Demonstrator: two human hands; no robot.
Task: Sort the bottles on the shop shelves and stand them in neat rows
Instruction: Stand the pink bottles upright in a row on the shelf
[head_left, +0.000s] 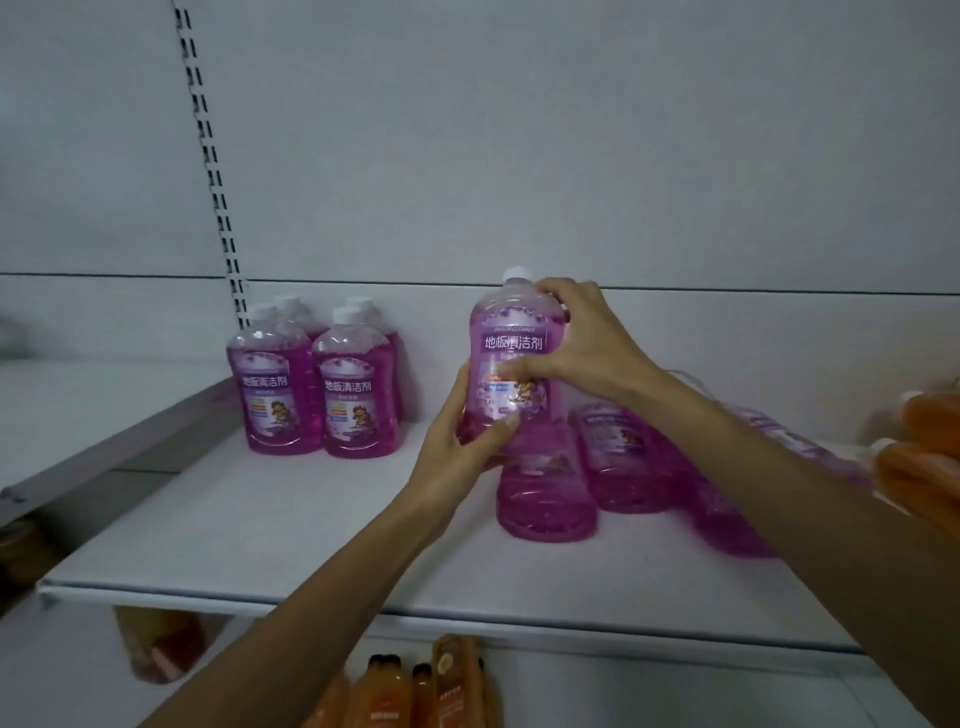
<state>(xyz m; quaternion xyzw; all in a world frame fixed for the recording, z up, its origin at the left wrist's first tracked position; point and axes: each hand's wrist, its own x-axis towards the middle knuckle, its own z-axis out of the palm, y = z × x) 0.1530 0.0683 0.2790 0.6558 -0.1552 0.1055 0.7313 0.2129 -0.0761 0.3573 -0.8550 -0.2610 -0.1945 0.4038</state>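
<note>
Right now the purple bottle (511, 364) is upright in the air above the shelf (260, 519). My left hand (457, 441) is curled round its base and my right hand (582, 343) is wrapped over its shoulder, with the four standing bottles (317, 384) to its left. Just beneath lie what look like three more bottles (623, 467) on their sides, blurred behind my arm; nudging one could roll it off the front edge, and a careless set-down could topple the row.

Shop, slotted shelving (332, 525), rows of identical bottles (317, 382)
</note>
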